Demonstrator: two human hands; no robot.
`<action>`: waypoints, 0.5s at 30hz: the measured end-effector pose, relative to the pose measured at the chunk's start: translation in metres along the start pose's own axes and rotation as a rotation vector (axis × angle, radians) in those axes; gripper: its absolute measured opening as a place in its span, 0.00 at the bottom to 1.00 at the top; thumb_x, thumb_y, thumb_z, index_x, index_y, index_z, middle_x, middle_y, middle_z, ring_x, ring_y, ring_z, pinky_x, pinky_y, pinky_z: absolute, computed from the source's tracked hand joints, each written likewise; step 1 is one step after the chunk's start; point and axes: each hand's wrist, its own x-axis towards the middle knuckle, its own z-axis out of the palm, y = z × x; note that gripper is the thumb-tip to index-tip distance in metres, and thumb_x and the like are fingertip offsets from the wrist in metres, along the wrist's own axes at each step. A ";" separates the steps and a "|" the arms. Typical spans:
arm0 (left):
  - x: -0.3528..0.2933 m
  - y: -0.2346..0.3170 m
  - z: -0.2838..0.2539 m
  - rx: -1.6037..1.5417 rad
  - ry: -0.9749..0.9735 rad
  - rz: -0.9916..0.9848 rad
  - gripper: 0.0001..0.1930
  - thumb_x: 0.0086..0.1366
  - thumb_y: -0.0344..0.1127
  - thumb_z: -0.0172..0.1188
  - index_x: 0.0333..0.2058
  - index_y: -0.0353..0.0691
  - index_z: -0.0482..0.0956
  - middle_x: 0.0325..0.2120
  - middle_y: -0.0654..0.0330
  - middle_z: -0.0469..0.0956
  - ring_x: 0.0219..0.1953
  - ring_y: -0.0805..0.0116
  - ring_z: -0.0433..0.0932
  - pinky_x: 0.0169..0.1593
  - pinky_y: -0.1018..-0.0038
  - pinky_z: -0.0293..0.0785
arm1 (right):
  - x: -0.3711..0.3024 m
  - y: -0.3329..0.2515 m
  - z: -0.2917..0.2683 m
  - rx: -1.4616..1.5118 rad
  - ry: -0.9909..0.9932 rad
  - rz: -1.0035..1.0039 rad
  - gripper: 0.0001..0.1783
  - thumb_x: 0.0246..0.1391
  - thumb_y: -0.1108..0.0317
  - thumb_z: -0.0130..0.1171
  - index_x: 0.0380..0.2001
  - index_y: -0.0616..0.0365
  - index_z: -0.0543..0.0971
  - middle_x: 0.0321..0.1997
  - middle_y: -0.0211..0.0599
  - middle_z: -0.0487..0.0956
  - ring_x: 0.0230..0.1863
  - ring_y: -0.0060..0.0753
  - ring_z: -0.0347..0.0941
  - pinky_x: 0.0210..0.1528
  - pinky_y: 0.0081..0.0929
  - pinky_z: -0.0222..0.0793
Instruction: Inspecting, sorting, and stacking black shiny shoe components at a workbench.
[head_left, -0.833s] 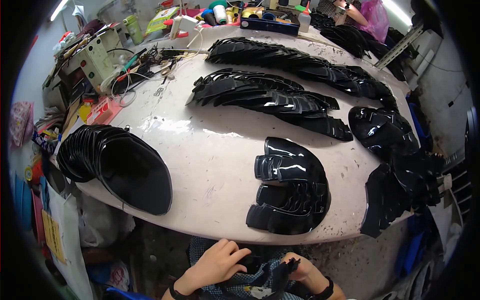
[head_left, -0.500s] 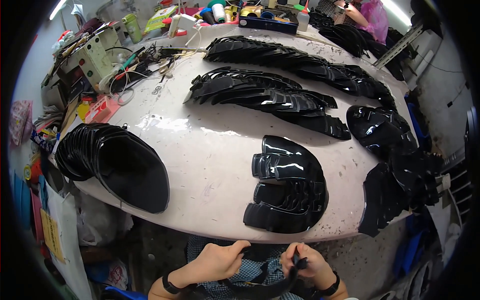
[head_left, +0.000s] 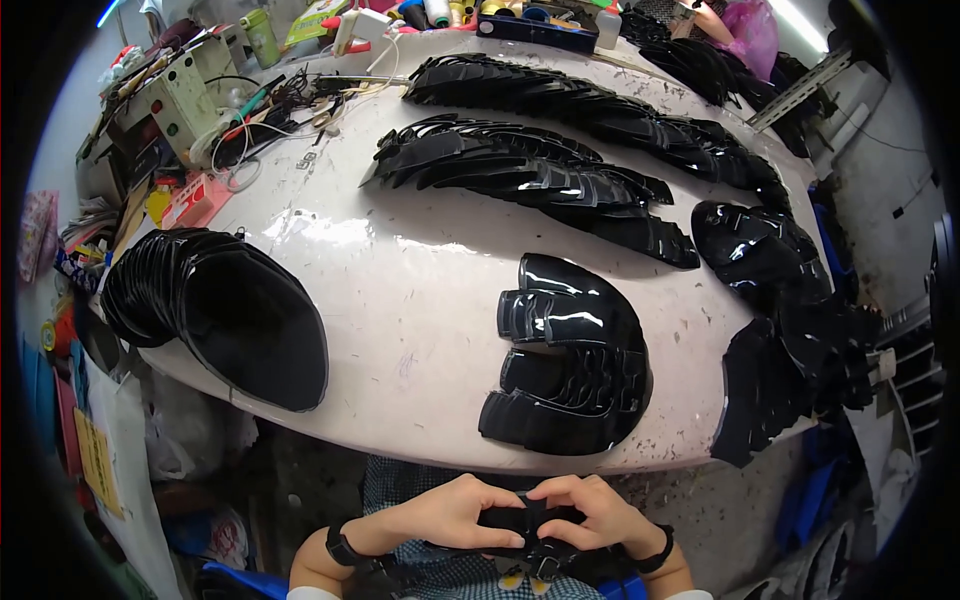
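Observation:
Just off the table's near edge, my left hand [head_left: 452, 514] and my right hand [head_left: 592, 508] face each other. Both are closed, thumbs and fingers pinching a black shoe-upper piece [head_left: 506, 520] between them. Its lower part is dark and blends with what lies beneath, where a small shiny, buckle-like shape shows. Right in front of my hands, a curved glossy black shoe upper [head_left: 615, 395] lies on the pale table [head_left: 400, 390]. To the left leans a stack of oval black pieces [head_left: 262, 325], overlapping like fanned cards.
Two long rows of overlapping black uppers [head_left: 540, 185] cross the far side of the table. More black pieces [head_left: 765, 385] hang over its right edge. Cables, tools and a metal control box [head_left: 180, 108] crowd the back left. A dark tray [head_left: 537, 32] stands at the back.
My hands have come together, and both now grip the black piece. A black strap that hung from my right hand is no longer distinct. The view has shifted slightly.

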 end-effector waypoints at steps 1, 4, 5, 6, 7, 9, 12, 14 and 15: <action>0.001 0.000 0.000 0.027 -0.014 0.009 0.15 0.54 0.36 0.59 0.39 0.34 0.73 0.22 0.59 0.77 0.22 0.76 0.76 0.26 0.82 0.71 | 0.000 0.002 0.002 -0.003 -0.021 0.021 0.24 0.43 0.67 0.61 0.44 0.61 0.65 0.23 0.39 0.76 0.21 0.33 0.74 0.25 0.20 0.68; 0.000 0.002 -0.002 0.125 0.007 0.020 0.16 0.54 0.37 0.59 0.39 0.35 0.73 0.22 0.58 0.77 0.22 0.76 0.76 0.27 0.81 0.72 | 0.003 0.005 0.005 -0.040 -0.076 0.031 0.27 0.44 0.63 0.60 0.46 0.61 0.62 0.21 0.37 0.76 0.20 0.35 0.74 0.24 0.20 0.67; 0.001 0.002 -0.003 0.124 0.007 0.021 0.16 0.54 0.37 0.59 0.39 0.35 0.73 0.22 0.58 0.77 0.22 0.76 0.76 0.27 0.81 0.72 | 0.003 0.005 0.005 -0.040 -0.072 0.040 0.27 0.45 0.63 0.60 0.45 0.61 0.62 0.20 0.37 0.76 0.20 0.35 0.73 0.24 0.20 0.66; 0.001 0.002 -0.004 0.144 0.011 0.030 0.16 0.54 0.38 0.59 0.39 0.35 0.73 0.22 0.58 0.77 0.22 0.75 0.76 0.28 0.80 0.72 | 0.004 0.006 0.005 -0.041 -0.067 0.048 0.27 0.45 0.63 0.60 0.45 0.61 0.62 0.20 0.37 0.75 0.20 0.34 0.73 0.24 0.20 0.66; 0.000 0.002 -0.003 0.165 0.018 0.038 0.16 0.53 0.39 0.59 0.39 0.36 0.74 0.22 0.58 0.77 0.22 0.74 0.77 0.29 0.79 0.72 | 0.004 0.005 0.006 -0.040 -0.070 0.048 0.27 0.45 0.63 0.60 0.45 0.61 0.62 0.20 0.37 0.75 0.20 0.34 0.73 0.24 0.20 0.66; -0.001 -0.001 -0.003 0.171 0.029 0.044 0.16 0.53 0.39 0.59 0.39 0.36 0.74 0.22 0.58 0.78 0.22 0.74 0.77 0.29 0.79 0.71 | 0.006 0.004 0.006 -0.026 -0.064 0.052 0.26 0.44 0.63 0.60 0.45 0.61 0.63 0.19 0.38 0.75 0.20 0.34 0.73 0.23 0.20 0.65; 0.001 -0.004 -0.004 0.175 0.026 0.038 0.16 0.53 0.39 0.59 0.38 0.36 0.74 0.22 0.58 0.78 0.22 0.73 0.76 0.29 0.79 0.71 | 0.005 0.003 0.006 -0.057 -0.045 0.036 0.26 0.44 0.63 0.60 0.45 0.61 0.63 0.19 0.38 0.75 0.19 0.34 0.73 0.22 0.20 0.65; 0.002 -0.005 -0.005 0.166 0.023 0.021 0.16 0.53 0.39 0.59 0.38 0.36 0.74 0.22 0.58 0.78 0.22 0.73 0.76 0.29 0.79 0.71 | 0.005 0.004 0.007 -0.062 -0.044 0.043 0.26 0.44 0.63 0.61 0.44 0.61 0.63 0.19 0.37 0.75 0.19 0.33 0.73 0.22 0.20 0.65; 0.002 -0.005 -0.005 0.165 0.026 0.014 0.15 0.53 0.39 0.59 0.37 0.36 0.74 0.22 0.57 0.78 0.23 0.73 0.76 0.29 0.79 0.71 | 0.004 0.004 0.007 -0.067 -0.040 0.050 0.26 0.43 0.63 0.61 0.44 0.61 0.63 0.18 0.37 0.75 0.19 0.33 0.73 0.22 0.20 0.65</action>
